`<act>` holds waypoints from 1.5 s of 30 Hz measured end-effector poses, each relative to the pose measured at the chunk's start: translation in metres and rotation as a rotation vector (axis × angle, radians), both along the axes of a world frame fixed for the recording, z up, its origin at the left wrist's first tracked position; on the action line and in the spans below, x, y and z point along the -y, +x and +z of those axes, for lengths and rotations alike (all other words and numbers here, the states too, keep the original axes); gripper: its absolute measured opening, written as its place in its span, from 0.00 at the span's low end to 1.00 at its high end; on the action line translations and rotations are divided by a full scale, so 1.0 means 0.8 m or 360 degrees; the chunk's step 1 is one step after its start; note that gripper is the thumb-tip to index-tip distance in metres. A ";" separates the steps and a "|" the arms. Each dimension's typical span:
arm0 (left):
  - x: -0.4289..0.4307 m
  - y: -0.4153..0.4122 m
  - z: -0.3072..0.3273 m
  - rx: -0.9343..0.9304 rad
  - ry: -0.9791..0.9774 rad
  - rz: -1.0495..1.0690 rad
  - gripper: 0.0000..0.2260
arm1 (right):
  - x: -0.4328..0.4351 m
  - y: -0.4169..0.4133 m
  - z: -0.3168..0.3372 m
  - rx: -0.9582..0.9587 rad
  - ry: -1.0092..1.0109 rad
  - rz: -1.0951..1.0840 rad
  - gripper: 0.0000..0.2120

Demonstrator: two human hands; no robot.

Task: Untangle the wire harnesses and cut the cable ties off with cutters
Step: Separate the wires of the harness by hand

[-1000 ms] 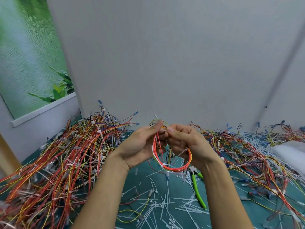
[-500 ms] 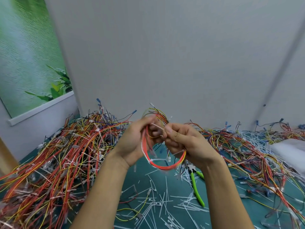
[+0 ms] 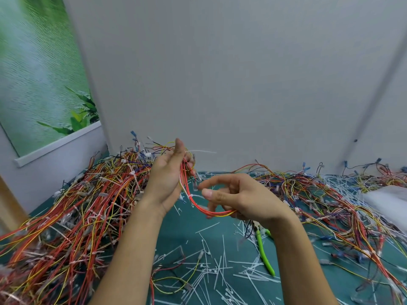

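Above the teal surface point(image 3: 174, 236), the left hand point(image 3: 167, 179) holds in its grip the top of a looped red-and-yellow wire harness point(image 3: 211, 213). The right hand point(image 3: 240, 199) hooks curled fingers round its lower end. Green-handled cutters point(image 3: 264, 254) lie below among cut white cable ties point(image 3: 211, 271), and tangled harness heaps point(image 3: 77, 216) flank them.

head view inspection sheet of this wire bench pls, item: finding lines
surface: teal mat, mostly covered.
job's things: wire harness loop held up between the hands; green-handled cutters lying on the mat below the right wrist.
clutter: cut white cable ties strewn over the mat; left harness pile and right harness pile.
hands: left hand grips the loop's top; right hand curls its lower fingers round the bottom, thumb and forefinger apart.
cables: nothing seen beyond harness wires.
surroundings: grey wall; green plant poster at left; white sheet at right.
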State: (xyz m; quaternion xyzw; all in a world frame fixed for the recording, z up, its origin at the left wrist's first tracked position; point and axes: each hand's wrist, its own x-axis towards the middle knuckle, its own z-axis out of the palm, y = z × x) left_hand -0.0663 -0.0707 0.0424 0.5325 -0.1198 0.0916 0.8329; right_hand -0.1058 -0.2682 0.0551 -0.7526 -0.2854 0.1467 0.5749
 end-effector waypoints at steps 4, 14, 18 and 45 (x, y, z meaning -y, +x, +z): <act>0.006 0.001 -0.001 -0.0041 0.0011 0.0067 0.19 | -0.012 -0.001 -0.003 0.0007 -0.0053 0.0079 0.08; 0.002 -0.006 -0.003 -0.0252 0.0599 0.0251 0.22 | -0.011 0.012 -0.010 -0.0248 0.0447 -0.0084 0.10; -0.009 -0.010 -0.004 -0.0054 0.1503 0.0939 0.26 | -0.006 0.023 -0.013 -0.0274 0.0476 -0.0239 0.11; 0.018 -0.019 0.003 -0.0579 0.0370 -0.1016 0.06 | -0.010 0.018 -0.011 -0.0193 0.0320 -0.0343 0.16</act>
